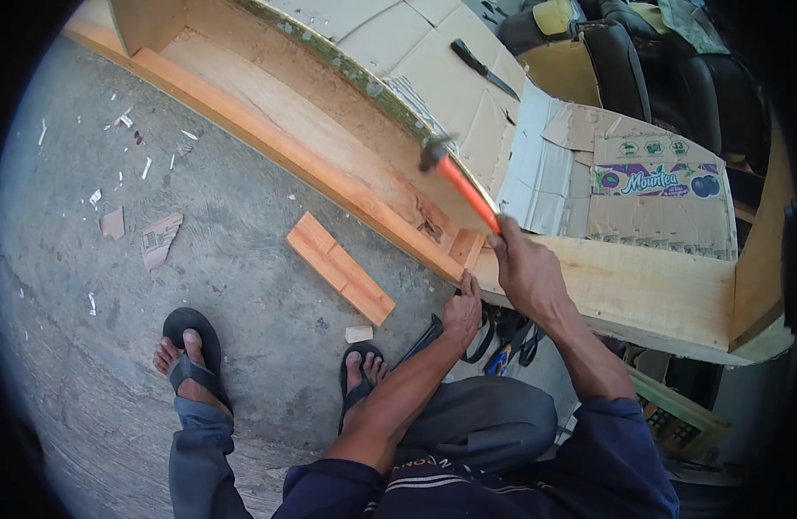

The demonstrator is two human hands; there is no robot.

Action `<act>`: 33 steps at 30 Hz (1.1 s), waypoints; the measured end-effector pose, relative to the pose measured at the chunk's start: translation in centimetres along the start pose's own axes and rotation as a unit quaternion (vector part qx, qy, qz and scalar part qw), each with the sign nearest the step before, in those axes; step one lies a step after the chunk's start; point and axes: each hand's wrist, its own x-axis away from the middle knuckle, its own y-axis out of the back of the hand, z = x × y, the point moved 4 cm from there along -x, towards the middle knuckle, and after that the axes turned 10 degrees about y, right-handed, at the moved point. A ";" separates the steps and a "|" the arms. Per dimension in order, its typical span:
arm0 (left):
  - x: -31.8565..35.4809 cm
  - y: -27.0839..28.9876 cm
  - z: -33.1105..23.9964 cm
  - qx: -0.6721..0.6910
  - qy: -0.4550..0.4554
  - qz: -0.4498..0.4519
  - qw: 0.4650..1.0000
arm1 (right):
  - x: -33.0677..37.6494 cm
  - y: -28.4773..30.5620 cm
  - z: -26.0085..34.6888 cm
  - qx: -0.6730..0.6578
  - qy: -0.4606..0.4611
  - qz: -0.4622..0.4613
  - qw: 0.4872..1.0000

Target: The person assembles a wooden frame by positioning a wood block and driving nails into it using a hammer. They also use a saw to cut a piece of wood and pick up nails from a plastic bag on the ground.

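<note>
My right hand point(530, 270) is wrapped round the orange handle of a hammer point(468, 194). Its dark head, slightly blurred, is raised above the wooden frame. Lower down, my left hand point(462, 311) presses its closed fingers against the near end of a long orange-brown wooden rail point(329, 186). Whatever those fingertips may pinch is too small to make out. A short wooden block point(467, 248) sits across the frame's inside corner, just beyond my left fingertips. The rail runs to the upper left along a shallow wooden box with a pale panel point(277, 108) inside.
A loose wooden plank point(340, 266) lies on the concrete floor beside my foot, among paper scraps. Flattened cardboard point(580, 195) covers the frame's far side, with a black-handled knife point(483, 67) on it. Dark padded cushions point(615, 69) are piled behind. Tools point(502, 346) lie below the frame.
</note>
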 end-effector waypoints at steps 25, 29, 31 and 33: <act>0.4 -0.9 -1.6 -0.057 -0.044 0.000 0.997 | 3.0 -5.0 -6.8 0.196 0.019 0.233 0.952; 0.7 -0.3 -0.1 -0.022 -0.028 0.003 0.999 | -1.1 -3.6 -2.4 0.151 0.056 0.173 0.972; 2.4 -0.8 -1.3 0.004 -0.021 0.011 1.000 | 1.4 -2.8 -1.4 0.100 0.054 0.054 0.992; 0.6 0.6 -1.7 -0.036 -0.032 0.005 0.999 | 2.3 -4.4 -5.4 0.120 0.030 0.091 0.988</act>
